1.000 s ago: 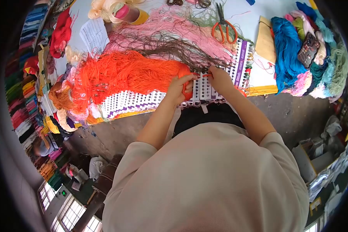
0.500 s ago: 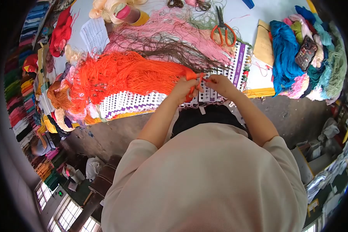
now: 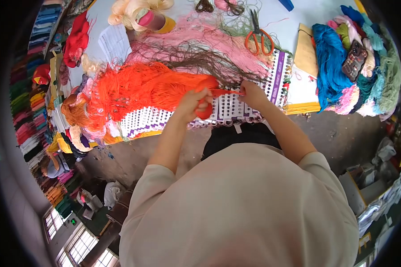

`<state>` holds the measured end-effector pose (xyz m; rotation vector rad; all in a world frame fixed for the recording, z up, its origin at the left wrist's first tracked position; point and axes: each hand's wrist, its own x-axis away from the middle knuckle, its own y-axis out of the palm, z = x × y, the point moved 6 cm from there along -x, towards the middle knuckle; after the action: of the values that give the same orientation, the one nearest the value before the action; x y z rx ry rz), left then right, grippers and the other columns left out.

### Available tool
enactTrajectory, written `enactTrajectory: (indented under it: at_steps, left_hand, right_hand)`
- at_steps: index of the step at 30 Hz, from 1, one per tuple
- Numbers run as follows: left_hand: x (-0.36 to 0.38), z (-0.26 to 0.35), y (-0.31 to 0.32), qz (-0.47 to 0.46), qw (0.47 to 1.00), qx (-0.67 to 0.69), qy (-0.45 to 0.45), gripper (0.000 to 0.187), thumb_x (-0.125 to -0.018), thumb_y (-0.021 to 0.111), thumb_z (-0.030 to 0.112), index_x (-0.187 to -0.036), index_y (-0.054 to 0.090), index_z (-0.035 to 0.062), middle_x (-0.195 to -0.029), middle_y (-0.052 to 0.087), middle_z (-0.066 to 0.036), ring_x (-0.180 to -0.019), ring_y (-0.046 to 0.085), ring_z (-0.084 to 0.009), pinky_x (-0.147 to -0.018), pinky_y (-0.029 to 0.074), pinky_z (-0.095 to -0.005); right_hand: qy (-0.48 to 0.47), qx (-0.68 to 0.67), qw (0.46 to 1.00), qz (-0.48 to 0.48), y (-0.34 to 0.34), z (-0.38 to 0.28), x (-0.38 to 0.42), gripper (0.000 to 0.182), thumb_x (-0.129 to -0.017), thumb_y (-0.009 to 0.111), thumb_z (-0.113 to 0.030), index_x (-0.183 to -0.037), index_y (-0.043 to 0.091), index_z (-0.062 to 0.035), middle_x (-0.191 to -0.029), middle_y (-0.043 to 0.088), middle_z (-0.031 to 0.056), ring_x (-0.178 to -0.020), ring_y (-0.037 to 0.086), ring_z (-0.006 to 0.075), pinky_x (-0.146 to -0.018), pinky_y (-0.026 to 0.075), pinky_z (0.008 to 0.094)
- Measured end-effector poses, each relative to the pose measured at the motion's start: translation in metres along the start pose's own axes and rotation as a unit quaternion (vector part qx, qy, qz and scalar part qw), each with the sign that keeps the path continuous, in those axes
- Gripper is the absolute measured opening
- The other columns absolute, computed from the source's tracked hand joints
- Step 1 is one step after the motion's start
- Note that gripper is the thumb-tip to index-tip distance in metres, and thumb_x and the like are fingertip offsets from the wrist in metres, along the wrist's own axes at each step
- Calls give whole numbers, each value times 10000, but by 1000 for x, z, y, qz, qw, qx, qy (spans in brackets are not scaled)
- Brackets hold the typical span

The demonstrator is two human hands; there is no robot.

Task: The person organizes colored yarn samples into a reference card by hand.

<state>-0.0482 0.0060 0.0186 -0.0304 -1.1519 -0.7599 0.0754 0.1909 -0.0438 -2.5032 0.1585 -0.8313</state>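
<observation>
My left hand [image 3: 196,103] is closed around the right end of an orange-red thread bundle [image 3: 142,86], whose loops bulge above and below the fingers. My right hand [image 3: 249,94] is closed in a pinch on a few orange strands, stretched taut between the two hands. The bundle's loose threads fan out to the left. Beneath the hands lie white punched cards [image 3: 153,119] with round holes and purple bands. Brown and pink threads [image 3: 196,38] spread behind them.
Orange-handled scissors [image 3: 259,40] lie beyond my right hand. Farther right are a brown envelope [image 3: 305,52], blue thread [image 3: 329,66] and a phone [image 3: 354,61] on mixed skeins. A printed sheet [image 3: 114,43] and a cone [image 3: 152,20] are at the back left.
My left hand has moved left with the end of the orange bundle. My right hand has shifted slightly right, and the hands are farther apart with strands stretched between them.
</observation>
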Motion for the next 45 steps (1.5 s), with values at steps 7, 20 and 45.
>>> enactTrajectory:
  at_steps: [7, 20, 45]
  left_hand:
    - [96, 117, -112, 11, 949, 201, 243, 211, -994, 533, 256, -970, 586, 53, -663, 474, 26, -436, 301, -45, -394, 242, -189]
    - [16, 0, -100, 167, 976, -105, 90, 327, -965, 583, 322, -852, 656, 24, -631, 611, -38, -402, 382, -68, -370, 232, -232]
    - [-42, -41, -121, 234, 970, -39, 51, 317, -916, 628, 247, -729, 615, -8, -576, 605, -119, -360, 411, -130, -349, 285, -250]
  right_hand:
    - [-12, -9, 1000, 11, 8, 9, -6, 301, -703, 758, -165, -904, 557, -64, -958, 619, 132, -934, 619, 329, -789, 496, 414]
    - [12, -94, 995, 29, 8, 24, -10, 168, -799, 683, -155, -924, 626, -58, -849, 653, 127, -777, 644, 275, -706, 509, 379]
    - [19, -403, 914, -54, -33, -49, -5, 98, -931, 594, -154, -927, 625, -61, -683, 491, -44, -633, 417, 43, -578, 333, 209]
